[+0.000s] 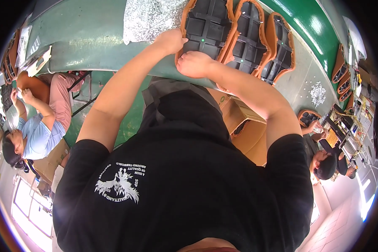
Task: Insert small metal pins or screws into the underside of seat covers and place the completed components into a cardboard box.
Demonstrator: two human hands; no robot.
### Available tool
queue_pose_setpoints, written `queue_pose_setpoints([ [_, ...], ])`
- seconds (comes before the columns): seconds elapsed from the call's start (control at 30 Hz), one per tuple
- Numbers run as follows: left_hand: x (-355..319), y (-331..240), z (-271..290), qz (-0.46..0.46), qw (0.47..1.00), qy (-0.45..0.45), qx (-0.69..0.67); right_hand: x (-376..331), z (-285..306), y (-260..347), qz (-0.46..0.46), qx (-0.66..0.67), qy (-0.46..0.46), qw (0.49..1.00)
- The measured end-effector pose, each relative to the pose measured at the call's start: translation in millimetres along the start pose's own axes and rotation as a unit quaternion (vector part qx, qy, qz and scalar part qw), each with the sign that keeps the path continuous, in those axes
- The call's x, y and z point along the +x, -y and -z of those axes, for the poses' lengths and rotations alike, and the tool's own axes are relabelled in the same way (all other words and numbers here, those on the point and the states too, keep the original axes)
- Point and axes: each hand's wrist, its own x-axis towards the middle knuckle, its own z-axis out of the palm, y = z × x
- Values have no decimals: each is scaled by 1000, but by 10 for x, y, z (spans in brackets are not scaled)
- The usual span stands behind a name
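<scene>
On the workbench before me lies the nearest of several long rounded panels, a black ribbed plastic shell (208, 29) edged with an orange-brown cover. A small green dot marks its middle. My left hand (168, 42) is closed at the panel's left edge, fingertips pressed on the brown rim. At the near end of the same panel, my right hand (194, 64) is curled into a fist against the edge; what its fingers hold, if anything, is hidden. Beside it rest a second panel (248, 40) and a third panel (281, 46), also shell side up.
A clear bag of small pale pieces (151, 21) lies left of the panels on the green bench (88, 42). Loose small pieces (318, 93) are heaped at the right. An open cardboard box (252, 136) stands below the bench. Co-workers sit at left (40, 130) and right (323, 164).
</scene>
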Motion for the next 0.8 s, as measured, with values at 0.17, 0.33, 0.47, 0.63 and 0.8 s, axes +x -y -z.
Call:
queue_pose_setpoints([
  [0.17, -9, -4, 15, 8, 1000, 13, -8, 15, -116, 3, -94, 45, -12, 994],
  [0.33, 5, -6, -14, 9, 1000, 1, -14, 18, -161, 162, -173, 43, -66, 982],
  [0.47, 2, 34, -13, -3, 1000, 4, -19, 24, -8, 382, -300, 137, -46, 943],
  [0.63, 17, 32, -13, -3, 1000, 14, -21, -142, -162, 660, -321, 120, -74, 937],
  [0.8, 31, 80, -41, -16, 999, 13, -27, -313, -126, 686, -490, 265, -45, 829],
])
